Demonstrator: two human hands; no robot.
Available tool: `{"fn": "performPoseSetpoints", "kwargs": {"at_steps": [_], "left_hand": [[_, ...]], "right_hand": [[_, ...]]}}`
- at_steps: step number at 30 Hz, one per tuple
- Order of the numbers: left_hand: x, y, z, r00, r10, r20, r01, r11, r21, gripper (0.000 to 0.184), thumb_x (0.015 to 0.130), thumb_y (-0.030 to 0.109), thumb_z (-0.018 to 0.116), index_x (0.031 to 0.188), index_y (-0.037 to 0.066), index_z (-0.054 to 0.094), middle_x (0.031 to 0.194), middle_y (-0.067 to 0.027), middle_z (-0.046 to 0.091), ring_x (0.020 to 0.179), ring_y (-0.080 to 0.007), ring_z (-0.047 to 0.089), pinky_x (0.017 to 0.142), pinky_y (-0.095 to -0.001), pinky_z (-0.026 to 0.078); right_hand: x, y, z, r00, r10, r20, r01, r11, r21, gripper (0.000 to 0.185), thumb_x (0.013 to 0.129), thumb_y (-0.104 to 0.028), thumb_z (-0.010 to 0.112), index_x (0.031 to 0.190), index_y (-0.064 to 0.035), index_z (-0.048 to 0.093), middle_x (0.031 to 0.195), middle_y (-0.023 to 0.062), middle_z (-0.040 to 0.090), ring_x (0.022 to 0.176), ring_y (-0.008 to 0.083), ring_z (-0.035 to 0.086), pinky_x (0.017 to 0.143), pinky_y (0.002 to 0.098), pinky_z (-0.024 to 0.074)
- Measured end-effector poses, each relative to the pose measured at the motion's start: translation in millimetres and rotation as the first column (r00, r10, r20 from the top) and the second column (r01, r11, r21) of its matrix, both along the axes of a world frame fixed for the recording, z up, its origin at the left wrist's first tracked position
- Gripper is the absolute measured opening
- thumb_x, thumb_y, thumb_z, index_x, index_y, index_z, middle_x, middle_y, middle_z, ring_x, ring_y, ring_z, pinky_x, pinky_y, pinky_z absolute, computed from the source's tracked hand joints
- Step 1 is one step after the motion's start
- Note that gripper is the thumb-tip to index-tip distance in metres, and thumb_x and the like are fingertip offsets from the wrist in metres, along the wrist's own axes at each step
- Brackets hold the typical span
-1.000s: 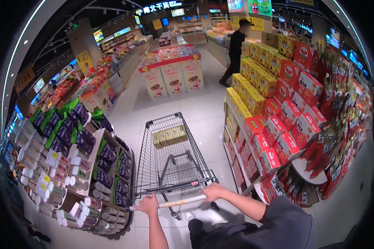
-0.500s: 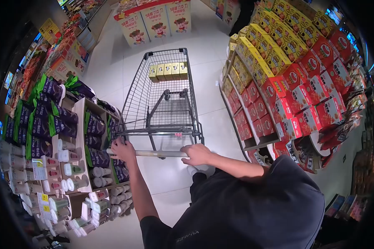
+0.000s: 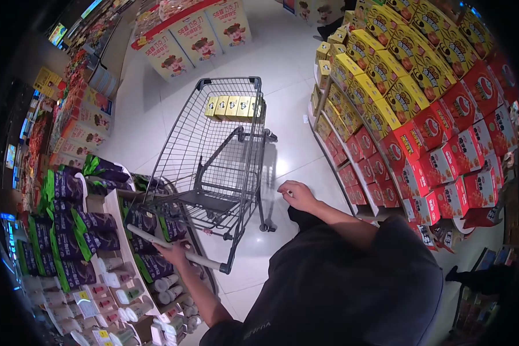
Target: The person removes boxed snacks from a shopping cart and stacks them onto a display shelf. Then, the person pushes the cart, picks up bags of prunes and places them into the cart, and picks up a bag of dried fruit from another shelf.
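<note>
A grey wire shopping cart (image 3: 207,150) stands in front of me, turned at an angle on the floor. Its pale push handle (image 3: 205,260) slants down to the right, and my left hand (image 3: 174,254) is closed around its middle. Several yellow boxes (image 3: 230,108) are lined up in a row at the cart's far end. Off the handle, my right hand (image 3: 299,196) hangs in the air to the right of the cart. Its fingers are loosely bent and somewhat apart, with nothing plainly held; a small light spot shows on one finger.
At the left, a shelf holds purple-and-green bags (image 3: 98,230) and white-lidded cups (image 3: 135,311), close beside the handle. A display of yellow cartons (image 3: 380,75) and red cartons (image 3: 444,167) lines the right. Ahead stands a red-topped promotional counter (image 3: 199,43).
My right hand has left the handle and moved right. The cart has swung round, its handle end going left and down, with my left hand still on it.
</note>
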State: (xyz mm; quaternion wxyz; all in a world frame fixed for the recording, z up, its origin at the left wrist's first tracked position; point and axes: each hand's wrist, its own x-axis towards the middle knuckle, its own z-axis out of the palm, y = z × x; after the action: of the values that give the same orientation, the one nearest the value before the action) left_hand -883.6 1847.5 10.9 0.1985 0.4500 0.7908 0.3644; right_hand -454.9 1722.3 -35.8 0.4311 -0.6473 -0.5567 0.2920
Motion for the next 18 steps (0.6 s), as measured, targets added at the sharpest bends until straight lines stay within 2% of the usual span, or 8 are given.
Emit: {"fn": "performPoseSetpoints", "kwargs": {"at_steps": [2, 3, 4, 8, 10, 12, 16, 18], "left_hand": [[-21, 29, -15, 0.999, -0.013, 0.037, 0.014, 1.0, -0.015, 0.098, 0.062, 0.001, 0.066, 0.148, 0.004, 0.02, 0.137, -0.0224, 0.046, 0.118, -0.0343, 0.052, 0.098, -0.0365, 0.041], [-29, 40, -14, 0.995, -0.032, -0.091, 0.027, 0.998, -0.053, 0.097, 0.062, 0.004, 0.065, 0.148, 0.004, 0.021, 0.137, -0.0226, 0.045, 0.118, -0.0356, 0.052, 0.099, -0.0377, 0.04], [-28, 51, -11, 0.977, -0.046, -0.206, 0.03, 0.996, -0.081, 0.096, 0.061, 0.008, 0.064, 0.148, 0.004, 0.022, 0.138, -0.0228, 0.045, 0.119, -0.037, 0.051, 0.101, -0.039, 0.039], [-36, 90, -21, 0.966, -0.075, -0.246, 0.06, 0.996, -0.067, 0.092, 0.062, 0.012, 0.06, 0.147, 0.003, 0.025, 0.137, -0.0251, 0.045, 0.12, -0.0402, 0.05, 0.101, -0.0404, 0.037], [-22, 105, -6, 0.94, -0.136, -0.314, 0.108, 0.989, -0.105, 0.083, 0.071, 0.008, 0.053, 0.147, 0.002, 0.021, 0.14, -0.0271, 0.04, 0.126, -0.0399, 0.044, 0.104, -0.038, 0.035], [-23, 128, -10, 0.96, -0.103, -0.259, 0.059, 0.983, -0.174, 0.083, 0.069, 0.007, 0.052, 0.146, -0.001, 0.023, 0.136, -0.0274, 0.045, 0.117, -0.0419, 0.051, 0.1, -0.0405, 0.038], [-8, 160, -10, 0.942, -0.126, -0.311, 0.081, 0.984, -0.156, 0.083, 0.069, 0.008, 0.055, 0.146, 0.0, 0.024, 0.138, -0.0259, 0.044, 0.118, -0.0403, 0.051, 0.101, -0.0395, 0.038], [6, 177, -8, 0.948, -0.126, -0.293, 0.086, 0.986, -0.145, 0.083, 0.07, 0.009, 0.057, 0.146, 0.0, 0.024, 0.139, -0.025, 0.043, 0.119, -0.0396, 0.05, 0.101, -0.0389, 0.037]], "right_hand": [[13, 24, -11, 0.995, 0.002, 0.097, -0.002, 1.0, -0.002, 0.017, 0.078, -0.002, 0.057, 0.093, -0.003, 0.065, 0.088, 0.0105, 0.065, 0.084, 0.0267, 0.064, 0.075, 0.034, 0.0521], [19, 39, -15, 0.997, 0.036, 0.069, -0.036, 0.999, -0.001, 0.017, 0.079, -0.011, 0.056, 0.094, -0.0065, 0.064, 0.092, 0.0102, 0.064, 0.09, 0.0297, 0.062, 0.077, 0.0396, 0.0505], [21, 52, -13, 0.998, 0.023, 0.062, -0.022, 1.0, -0.007, 0.017, 0.079, -0.011, 0.056, 0.094, -0.0065, 0.064, 0.092, 0.0102, 0.064, 0.09, 0.0297, 0.062, 0.077, 0.0396, 0.0505], [48, 108, -16, 0.98, 0.184, 0.079, -0.18, 0.982, -0.06, 0.019, 0.08, -0.015, 0.055, 0.097, -0.0079, 0.063, 0.097, 0.009, 0.062, 0.095, 0.0293, 0.06, 0.08, 0.0409, 0.0493], [56, 123, -19, 0.967, 0.242, 0.084, -0.234, 0.967, -0.097, 0.021, 0.08, -0.016, 0.054, 0.098, -0.0083, 0.062, 0.099, 0.0086, 0.061, 0.096, 0.0294, 0.059, 0.08, 0.0421, 0.0491], [66, 135, -11, 0.971, 0.236, 0.038, -0.227, 0.959, -0.17, 0.023, 0.08, -0.016, 0.055, 0.1, -0.0085, 0.062, 0.099, 0.0088, 0.061, 0.097, 0.0294, 0.059, 0.08, 0.0426, 0.0491], [84, 150, -22, 0.978, 0.206, 0.037, -0.193, 0.955, -0.227, 0.028, 0.083, -0.018, 0.057, 0.109, -0.0089, 0.06, 0.102, 0.0099, 0.06, 0.096, 0.0281, 0.059, 0.082, 0.0402, 0.0481], [96, 168, -23, 0.979, 0.206, -0.003, -0.198, 0.935, -0.294, 0.032, 0.082, -0.015, 0.057, 0.113, -0.0092, 0.059, 0.107, 0.01, 0.059, 0.103, 0.0284, 0.057, 0.086, 0.0399, 0.0472]]}}
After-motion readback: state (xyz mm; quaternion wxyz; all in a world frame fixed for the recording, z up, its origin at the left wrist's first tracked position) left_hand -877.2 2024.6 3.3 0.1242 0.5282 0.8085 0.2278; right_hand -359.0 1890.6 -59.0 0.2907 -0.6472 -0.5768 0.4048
